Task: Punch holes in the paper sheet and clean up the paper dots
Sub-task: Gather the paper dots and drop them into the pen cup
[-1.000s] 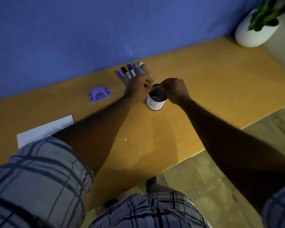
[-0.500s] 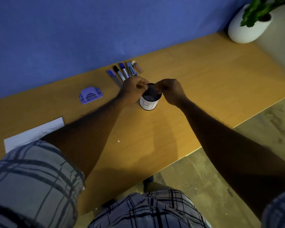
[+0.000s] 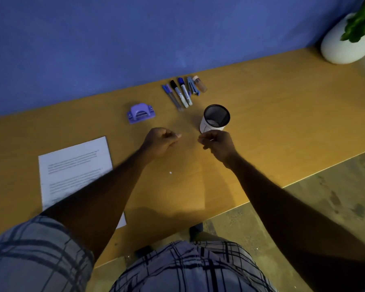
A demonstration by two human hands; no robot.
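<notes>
Here the left hand [image 3: 161, 139] and right hand [image 3: 218, 144] hover loosely curled near the mesh cup [image 3: 216, 120], fingertips pinched, contents unclear

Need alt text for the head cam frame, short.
Two loosely closed hands, left hand and right hand, hover over a wooden desk near a mesh cup. One paper dot lies on the desk between the forearms; a purple hole punch, pens and a printed sheet lie around.
</notes>
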